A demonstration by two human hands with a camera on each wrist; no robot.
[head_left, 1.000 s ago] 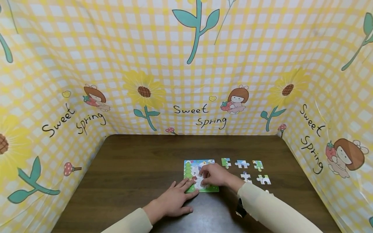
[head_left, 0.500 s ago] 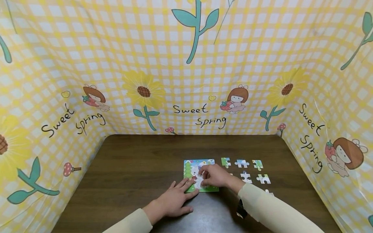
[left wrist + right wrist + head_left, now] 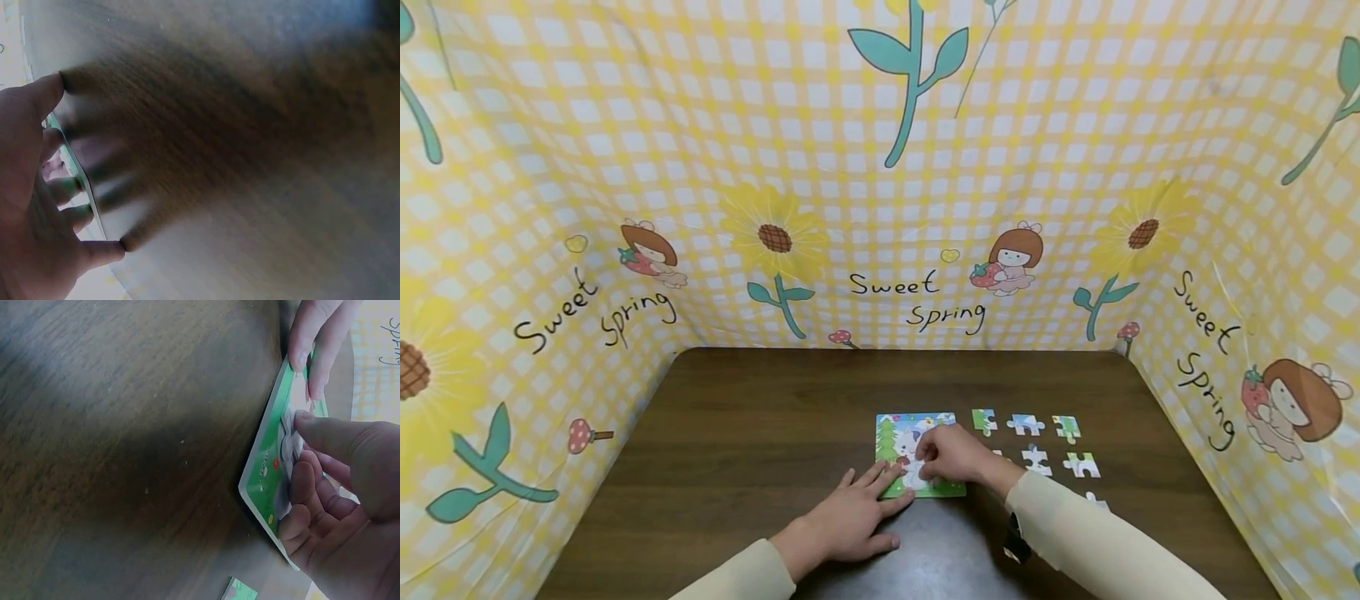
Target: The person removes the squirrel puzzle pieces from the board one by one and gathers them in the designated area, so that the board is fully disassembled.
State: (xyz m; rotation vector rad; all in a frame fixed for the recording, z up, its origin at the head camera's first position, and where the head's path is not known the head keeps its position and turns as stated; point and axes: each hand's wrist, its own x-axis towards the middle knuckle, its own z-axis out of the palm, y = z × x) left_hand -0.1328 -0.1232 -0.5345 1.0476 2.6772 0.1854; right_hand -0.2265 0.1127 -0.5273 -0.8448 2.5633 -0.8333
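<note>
A square jigsaw puzzle board [image 3: 887, 431] with a white animal, green trees and a green border lies on the table. My left hand [image 3: 852, 515] is spread flat, fingertips on the board's near left corner and thumb on the table. Over the board's right half, my right hand [image 3: 957, 454] has curled fingers. In the right wrist view its thumb and fingers pinch a pale puzzle piece [image 3: 289, 444] at the board's surface; how far it is seated I cannot tell. The right hand covers part of the picture.
Several loose pieces lie to the right of the board, among them a green one [image 3: 983, 421], a blue-white one [image 3: 1026, 425] and a white one [image 3: 1035, 460]. The right forearm partly covers others. Checked cloth [image 3: 880, 208] walls the dark wooden table [image 3: 737, 417] on three sides.
The camera view has shifted slightly. Both hands stay in nearly the same place on the board, with only a small movement of the right fingers.
</note>
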